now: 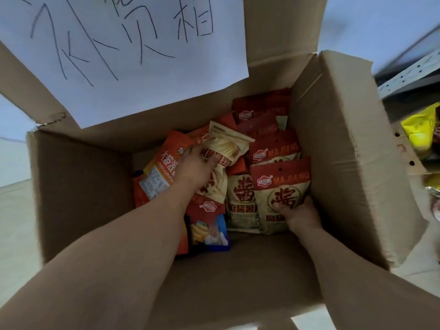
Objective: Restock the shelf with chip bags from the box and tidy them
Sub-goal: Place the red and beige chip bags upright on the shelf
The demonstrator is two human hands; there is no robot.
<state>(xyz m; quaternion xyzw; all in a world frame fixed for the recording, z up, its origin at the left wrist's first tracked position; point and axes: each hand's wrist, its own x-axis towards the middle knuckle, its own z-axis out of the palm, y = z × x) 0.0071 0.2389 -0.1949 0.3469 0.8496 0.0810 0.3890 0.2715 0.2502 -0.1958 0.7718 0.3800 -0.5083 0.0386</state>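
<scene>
Both arms reach down into an open cardboard box (345,163), whose four walls stand high around them. The near part of the box floor is bare brown cardboard, so there is free room between the near wall and the bags; the far half and the right side are packed. A white paper sheet (123,51) with hand-drawn characters lies over the far flap.

The left hand (197,170) is spread, fingers partly curled, pressed on a cream chip bag (226,144) that lies tilted on top of the pile near the middle of the box; whether it truly pinches the bag or only rests on it cannot be told. Just left of the hand is an orange bag (162,167) leaning toward the left wall, and below the wrist a blue bag (209,232) lies flat at the edge of the bare floor.

The right hand (300,215) is clasped around the bottom edge of a red-and-cream bag (283,191) (thumb on its front, fingers hidden behind) that stands against the right wall. More bags of that kind (273,148) are stacked behind it toward the far right corner.

Outside the box, past its right wall, a metal shelf (409,75) shows with yellow bags (419,129) on it, blurred.
</scene>
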